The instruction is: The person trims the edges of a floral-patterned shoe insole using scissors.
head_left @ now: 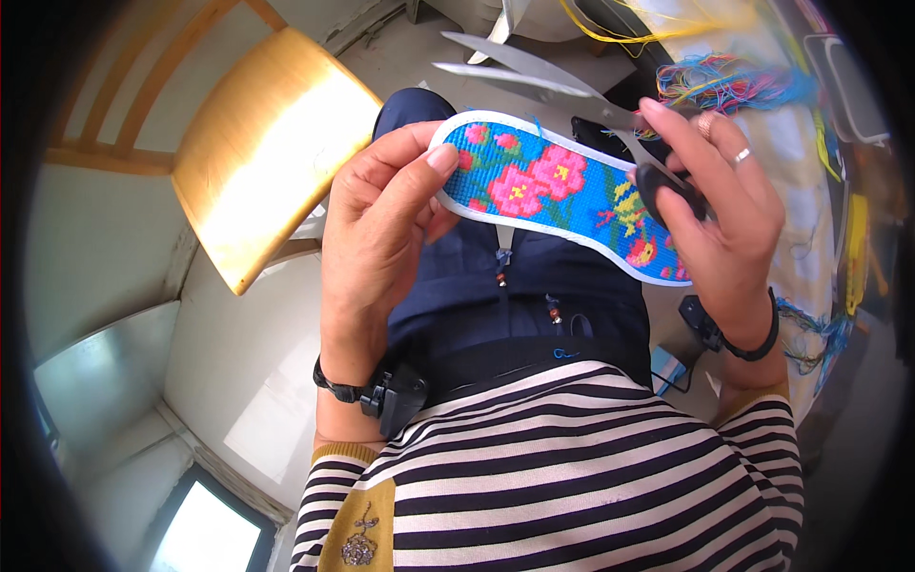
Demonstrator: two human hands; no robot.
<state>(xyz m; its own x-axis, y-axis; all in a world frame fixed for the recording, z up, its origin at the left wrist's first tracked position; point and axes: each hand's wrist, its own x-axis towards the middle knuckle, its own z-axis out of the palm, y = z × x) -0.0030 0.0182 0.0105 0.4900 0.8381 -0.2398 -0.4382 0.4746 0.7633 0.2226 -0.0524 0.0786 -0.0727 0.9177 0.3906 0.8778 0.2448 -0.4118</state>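
Held up over my lap is an embroidered insole point(572, 191), blue with pink flowers and a white edge. My left hand point(381, 205) pinches its left, rounded end, thumb on top. My right hand point(720, 181) grips black-handled scissors point(543, 74), fingers in the loops. Their blades are spread and point up and left, above the insole's far edge and apart from it. A short blue thread stands up at that edge near the blades. The insole's right end passes behind my right hand and is partly hidden.
To the left stands a wooden chair point(276, 143). Along the right runs a table with a light checked cloth point(767, 157), bearing a tangle of coloured threads point(729, 81) and more blue threads point(820, 334). Yellow strands point(620, 33) lie at the far end.
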